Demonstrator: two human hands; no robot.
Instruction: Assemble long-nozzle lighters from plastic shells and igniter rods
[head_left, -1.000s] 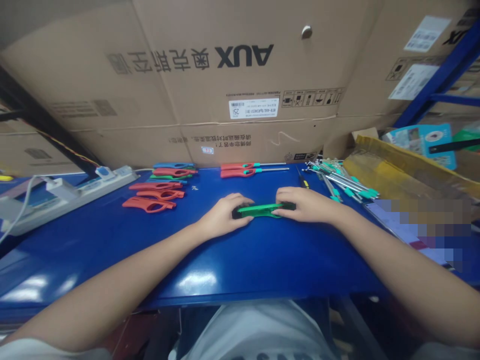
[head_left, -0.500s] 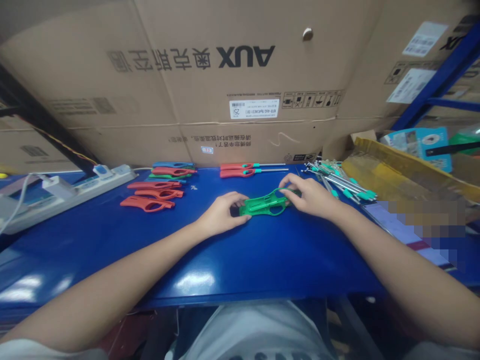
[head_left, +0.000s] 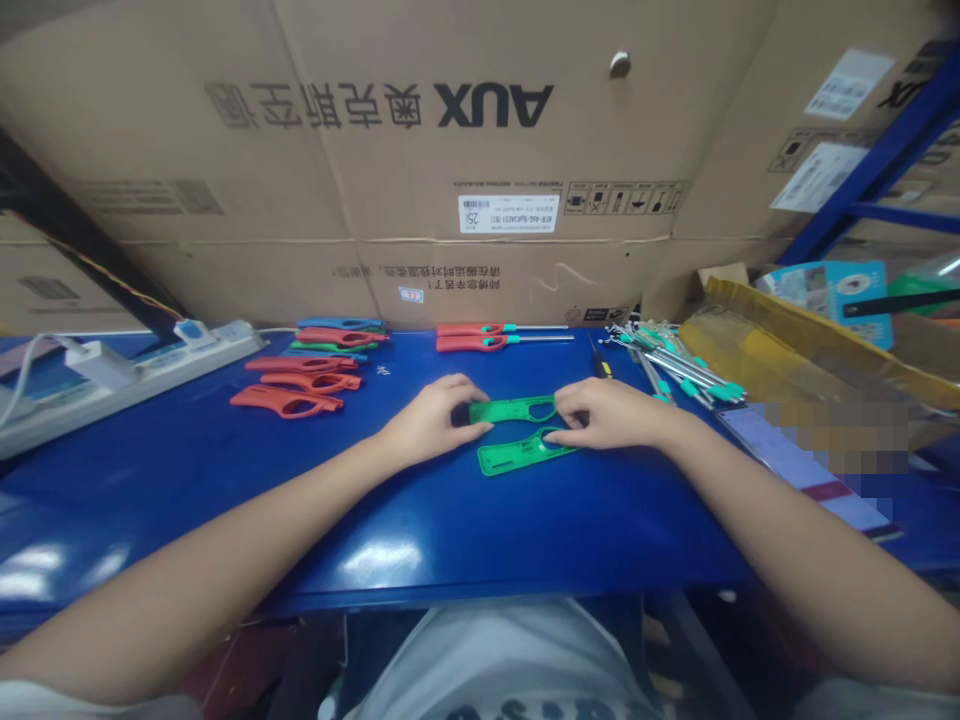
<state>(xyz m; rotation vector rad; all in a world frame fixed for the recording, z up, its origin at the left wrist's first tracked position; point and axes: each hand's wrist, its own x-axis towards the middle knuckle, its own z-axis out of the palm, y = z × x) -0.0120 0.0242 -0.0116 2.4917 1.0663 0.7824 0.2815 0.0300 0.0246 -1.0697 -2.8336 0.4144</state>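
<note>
Two green lighter-handle halves are in front of me. The upper half has its left end between the thumb and fingers of my left hand. Its right end meets the curled fingers of my right hand. Nearer to me, the lower half shows its hollow inner side. My right thumb presses at the finger hole of this lower half, and its right end is partly hidden under that hand. Both hands are closed, low over the blue table.
On the left lie several red handles, with green and blue ones behind. Two red lighters with metal tubes lie at the back. To the right are a yellow-and-black tool, a heap of metal tubes and a phone-like slab. A power strip borders the left.
The green handle, one piece in the hands before, is now apart as two halves. The right hand has come down and nearer with the lower half; the left keeps the other.
</note>
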